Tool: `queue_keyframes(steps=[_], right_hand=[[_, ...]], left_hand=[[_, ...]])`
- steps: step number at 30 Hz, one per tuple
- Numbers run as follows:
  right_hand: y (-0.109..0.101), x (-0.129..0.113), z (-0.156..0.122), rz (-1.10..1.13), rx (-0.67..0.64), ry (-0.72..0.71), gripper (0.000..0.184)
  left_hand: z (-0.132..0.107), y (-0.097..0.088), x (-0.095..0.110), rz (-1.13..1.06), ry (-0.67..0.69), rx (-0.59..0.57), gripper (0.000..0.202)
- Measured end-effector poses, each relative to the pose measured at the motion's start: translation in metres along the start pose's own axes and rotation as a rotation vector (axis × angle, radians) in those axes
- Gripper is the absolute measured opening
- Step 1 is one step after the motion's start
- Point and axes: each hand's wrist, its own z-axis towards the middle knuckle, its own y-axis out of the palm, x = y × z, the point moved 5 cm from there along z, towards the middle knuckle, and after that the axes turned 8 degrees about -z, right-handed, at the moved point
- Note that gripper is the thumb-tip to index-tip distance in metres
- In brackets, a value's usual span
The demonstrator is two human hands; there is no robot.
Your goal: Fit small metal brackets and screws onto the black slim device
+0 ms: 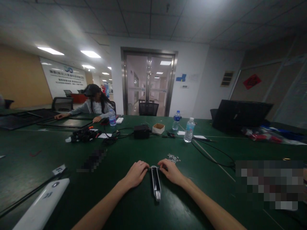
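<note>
A long, narrow piece with a white frame and a dark hollow middle [156, 183] lies on the green table, a pale block at its near end. My left hand [137, 173] is closed beside the far end, its fingertips pinched by the left edge. Across from it, my right hand [170, 171] is also closed, fingers bent at the right edge of that end. Something small and dark shows at the fingertips of each hand, too small to name. Just beyond my right hand lies a loose pile of small metal parts [174, 157].
Farther back stand water bottles [189, 130], a small open box [158, 128] and a black adapter box [141, 131] with cables. A white panel [43, 204] lies at left. A monitor [241, 115] stands at right. Another person [96, 102] sits across at left, hands on a dark frame.
</note>
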Motion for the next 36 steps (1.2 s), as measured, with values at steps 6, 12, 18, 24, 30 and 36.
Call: queue_keyframes(steps=[6,12,18,24,30,36], right_hand=[[0.003,-0.003,0.000,0.022,-0.006,0.006,0.019],[0.007,0.000,0.001,0.042,0.044,0.019,0.021],[0.006,0.001,0.001,0.085,0.045,0.034,0.021],[0.007,-0.010,-0.002,0.107,-0.016,-0.030,0.016],[-0.002,-0.017,-0.002,-0.043,-0.074,-0.125,0.015],[-0.045,0.020,0.002,-0.485,-0.103,0.039,0.024]], left_hand=[[0.000,0.000,0.000,-0.013,0.009,-0.003,0.024],[0.001,0.000,0.002,0.021,0.028,0.000,0.024],[0.001,0.000,0.003,0.041,0.028,-0.018,0.022],[-0.001,-0.001,0.005,0.022,0.032,-0.046,0.023],[-0.001,-0.002,0.007,0.015,0.024,-0.049,0.023],[-0.001,-0.002,0.007,0.004,-0.022,-0.080,0.023]])
